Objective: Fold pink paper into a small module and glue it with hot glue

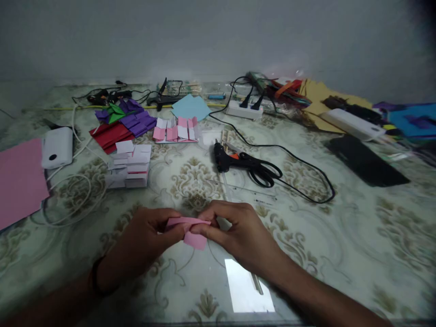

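A small folded piece of pink paper (195, 241) is held between both hands, just above the patterned tabletop near the front. My left hand (150, 234) pinches its left side with thumb and forefinger, and a dark band circles that wrist. On the other side, my right hand (235, 229) grips the paper's right edge between thumb and fingers. One flap of the paper hangs down below the thumbs. Behind the left hand lies a stack of folded white paper pieces (131, 165). Farther back is a row of folded pink and white pieces (177, 130).
A glue gun (221, 156) and black-handled scissors (264, 170) lie beyond my right hand, with a looping black cord. A power strip (244, 110) stands behind. Pink sheets (20, 181), a white power bank (57, 147) and a white cable are left; a black phone (366, 159) lies right.
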